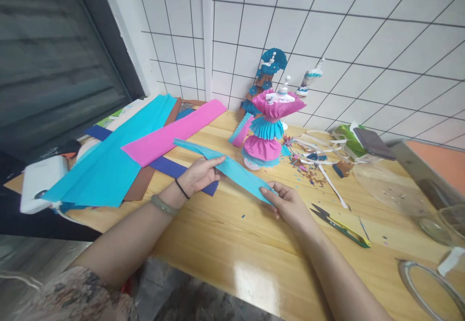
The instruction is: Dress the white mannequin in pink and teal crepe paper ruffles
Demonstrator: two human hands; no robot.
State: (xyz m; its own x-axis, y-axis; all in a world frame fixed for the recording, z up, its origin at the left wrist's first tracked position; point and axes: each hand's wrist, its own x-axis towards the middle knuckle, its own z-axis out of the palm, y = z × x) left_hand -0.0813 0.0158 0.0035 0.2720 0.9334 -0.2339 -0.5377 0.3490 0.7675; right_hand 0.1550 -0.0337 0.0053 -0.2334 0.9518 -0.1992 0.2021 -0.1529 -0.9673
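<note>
A long light-blue crepe paper strip (232, 168) lies across the wooden table (225, 243), running from upper left to lower right. My left hand (199, 175) pinches the strip near its middle, fingers closed on it. My right hand (286, 204) grips the strip's lower right end between thumb and fingers. Behind the strip stands a small doll figure dressed in pink and blue crepe paper (269, 129).
Large blue (109, 166), pink (170, 134), dark blue and brown paper sheets are piled at the left. Small snips with green handles (341, 224) lie right of my right hand. Paper scraps (308, 159), a clear plastic dish (392, 188), a phone (374, 143) and two more paper dolls by the tiled wall.
</note>
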